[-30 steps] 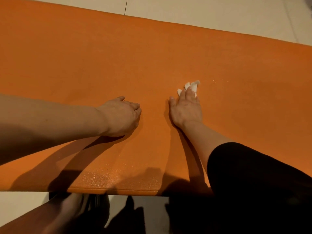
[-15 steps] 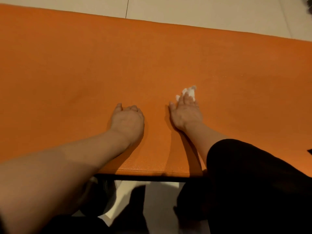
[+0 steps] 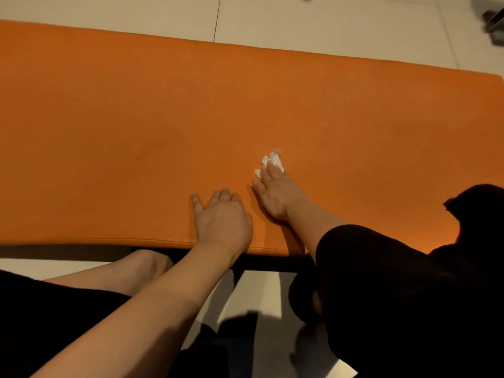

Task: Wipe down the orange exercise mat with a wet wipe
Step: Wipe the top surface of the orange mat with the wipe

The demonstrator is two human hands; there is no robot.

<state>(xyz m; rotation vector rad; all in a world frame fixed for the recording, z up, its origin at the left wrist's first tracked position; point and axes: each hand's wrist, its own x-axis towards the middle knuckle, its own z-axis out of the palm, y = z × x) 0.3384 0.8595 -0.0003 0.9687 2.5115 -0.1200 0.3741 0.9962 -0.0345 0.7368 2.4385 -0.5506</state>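
Pale tiled floor (image 3: pixel 327 25) runs behind the orange exercise mat (image 3: pixel 136 118), which spans the head view from the left edge almost to the right edge. Right hand (image 3: pixel 275 193) lies flat with straight fingers pressing a crumpled white wet wipe (image 3: pixel 272 162) onto the mat, wipe poking out past the fingertips, black sleeve (image 3: pixel 381 282) on that arm. Left hand (image 3: pixel 222 218) rests palm-down near the mat's front edge just beside the right, fingers relaxed, holding nothing.
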